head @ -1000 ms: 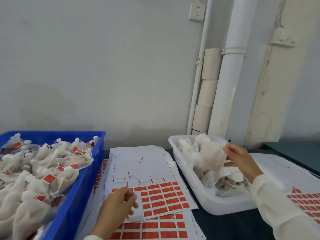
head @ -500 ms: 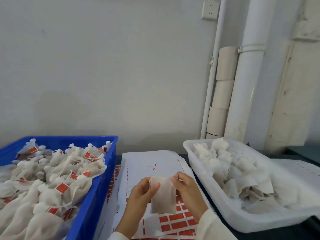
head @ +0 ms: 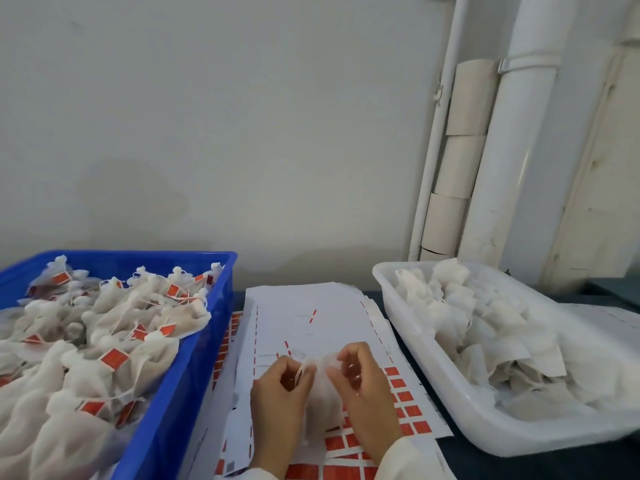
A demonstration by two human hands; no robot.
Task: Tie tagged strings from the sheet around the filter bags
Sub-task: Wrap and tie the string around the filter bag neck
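A white filter bag [head: 320,407] hangs between my two hands above the tag sheet [head: 311,317]. My left hand [head: 277,400] pinches its gathered top from the left, with a thin string visible at the fingertips. My right hand [head: 363,389] grips the bag's top from the right, fingers curled. The sheet is white with red tags [head: 412,410] along its lower rows. The lower part of the bag is partly hidden by my hands.
A blue crate [head: 194,368] on the left is heaped with tied bags bearing red tags. A white tub [head: 433,386] on the right holds untied filter bags. More tag sheets lie under the top one. White pipes run up the wall behind.
My right hand took a bag from the white tub and brought it to the middle. Both hands met on it, and its flat top is now bunched together between them.
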